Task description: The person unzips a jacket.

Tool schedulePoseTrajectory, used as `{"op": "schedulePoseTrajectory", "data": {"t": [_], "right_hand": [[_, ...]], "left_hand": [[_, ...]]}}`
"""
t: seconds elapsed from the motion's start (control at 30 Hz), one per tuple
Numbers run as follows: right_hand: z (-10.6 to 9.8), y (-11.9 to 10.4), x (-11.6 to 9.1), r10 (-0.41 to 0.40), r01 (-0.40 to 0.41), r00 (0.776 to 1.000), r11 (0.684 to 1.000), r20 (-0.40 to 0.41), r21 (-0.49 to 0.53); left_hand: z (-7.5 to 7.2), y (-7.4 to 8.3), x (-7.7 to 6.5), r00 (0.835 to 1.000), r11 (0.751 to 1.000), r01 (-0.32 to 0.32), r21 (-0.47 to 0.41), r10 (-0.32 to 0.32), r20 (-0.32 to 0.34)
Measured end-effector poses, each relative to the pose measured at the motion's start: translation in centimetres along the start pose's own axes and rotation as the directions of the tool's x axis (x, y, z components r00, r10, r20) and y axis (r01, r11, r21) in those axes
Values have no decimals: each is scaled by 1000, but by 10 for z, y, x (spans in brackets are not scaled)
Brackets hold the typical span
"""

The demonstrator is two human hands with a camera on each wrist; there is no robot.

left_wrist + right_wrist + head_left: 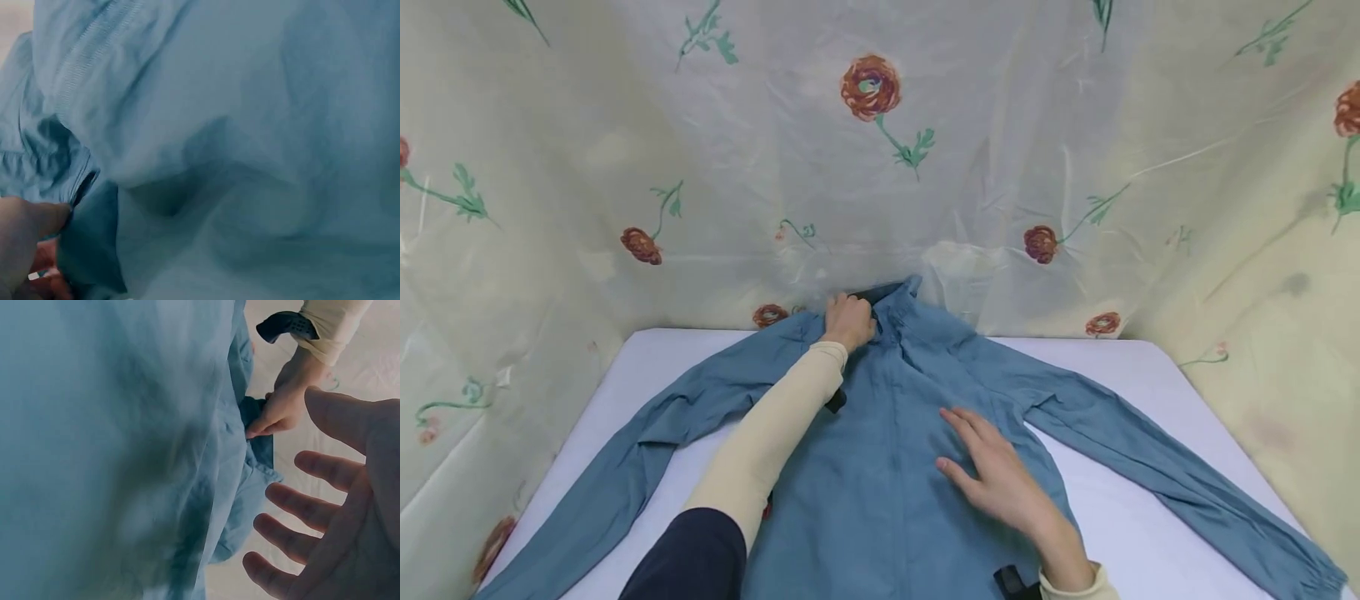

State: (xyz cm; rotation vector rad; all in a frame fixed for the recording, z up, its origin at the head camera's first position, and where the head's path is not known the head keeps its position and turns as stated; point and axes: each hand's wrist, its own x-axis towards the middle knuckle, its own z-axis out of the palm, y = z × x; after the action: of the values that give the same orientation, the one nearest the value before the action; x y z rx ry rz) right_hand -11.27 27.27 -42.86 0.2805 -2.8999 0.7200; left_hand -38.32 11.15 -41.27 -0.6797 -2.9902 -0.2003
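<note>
A blue jacket [865, 467] lies front up, its sleeves spread to both sides and its collar [902, 304] at the far edge. My left hand [848, 321] pinches the left side of the collar; in the left wrist view, thumb and fingers [53, 219] grip the fabric edge. Over the right chest of the jacket hovers my right hand [996, 471], fingers spread and holding nothing. The right wrist view shows that hand [337, 512] with its fingers apart, and the left hand [284, 403] at the collar beyond it.
The jacket rests on a white table [1120, 517]. Flower-printed plastic sheeting [970, 167] hangs behind the table and along both sides. The right sleeve [1180, 467] reaches the table's right edge, and the left sleeve [617, 467] runs toward the near left corner.
</note>
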Motion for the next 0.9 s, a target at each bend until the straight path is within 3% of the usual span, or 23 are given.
{"op": "schedulePoseTrajectory", "data": {"t": [0.1, 0.2, 0.27, 0.33, 0.43, 0.53, 0.6, 0.7, 0.77, 0.9], "right_hand": [[0, -6, 5, 10, -11, 1000, 999, 26, 39], [-1, -10, 10, 17, -22, 999, 994, 46, 109], [-1, -12, 14, 22, -30, 998, 986, 53, 161], [-2, -15, 20, 15, -23, 999, 977, 41, 213], [-4, -18, 32, -3, -4, 1000, 957, 22, 290], [-8, -18, 53, -7, 0, 1000, 915, 16, 404], [-11, -18, 72, 23, -30, 1000, 866, 20, 500], [-14, -19, 101, 107, -102, 994, 790, 27, 605], [-14, -21, 119, 156, -134, 988, 758, 23, 638], [-12, -28, 146, 173, -142, 985, 740, 18, 657]], "left_hand": [[-3, -8, -4, 999, 997, -12, -71, 9, -45], [-8, -17, -5, 992, 965, -120, -232, 107, -71], [-11, -22, -6, 982, 908, -190, -373, 176, -72], [-16, -26, -8, 972, 822, -229, -522, 224, -74], [-23, -27, -13, 969, 718, -229, -657, 235, -82], [-31, -23, -16, 967, 656, -233, -718, 232, -102], [-35, -22, -18, 968, 623, -233, -747, 220, -119], [-38, -21, -22, 971, 605, -226, -763, 206, -124], [-39, -23, -24, 973, 604, -218, -766, 199, -120], [-43, -27, -28, 976, 587, -206, -783, 176, -125]]}}
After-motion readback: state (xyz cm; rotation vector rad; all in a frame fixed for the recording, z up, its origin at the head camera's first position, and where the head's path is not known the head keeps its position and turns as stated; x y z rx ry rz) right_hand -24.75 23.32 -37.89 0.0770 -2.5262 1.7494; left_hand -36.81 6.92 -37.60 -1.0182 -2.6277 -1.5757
